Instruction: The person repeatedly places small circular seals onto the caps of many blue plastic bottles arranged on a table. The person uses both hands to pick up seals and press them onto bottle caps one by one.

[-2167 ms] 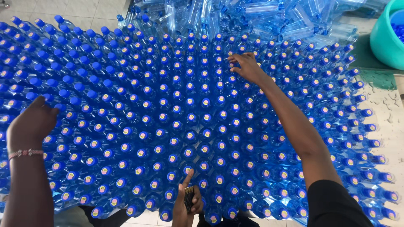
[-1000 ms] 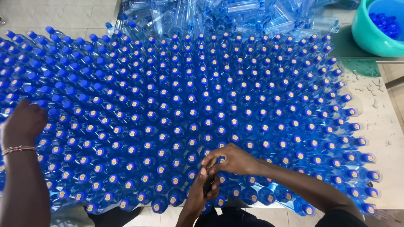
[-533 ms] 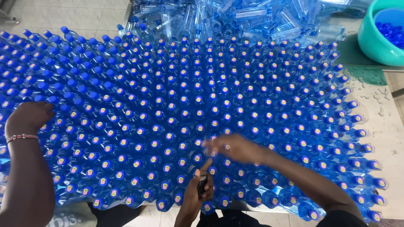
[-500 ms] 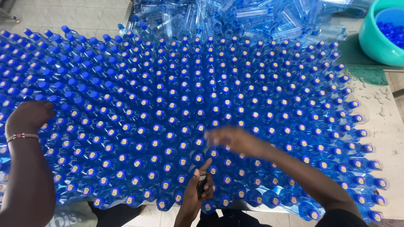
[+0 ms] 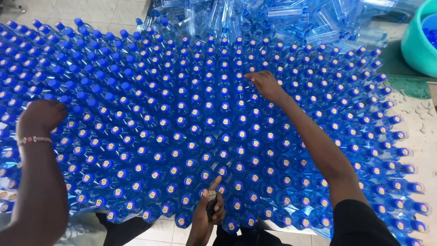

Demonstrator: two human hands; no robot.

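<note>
Right hand (image 5: 266, 85), half-curled, now fingertips a blue bottle cap (image 5: 249, 81) well beyond left hand (image 5: 207, 214), which grips a small dark object (image 5: 210, 202).

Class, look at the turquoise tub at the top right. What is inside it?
Inside the turquoise tub lies a heap of small blue pieces, probably loose caps. The tub's wall hides anything deeper, and the picture's edge cuts off the rest.
</note>
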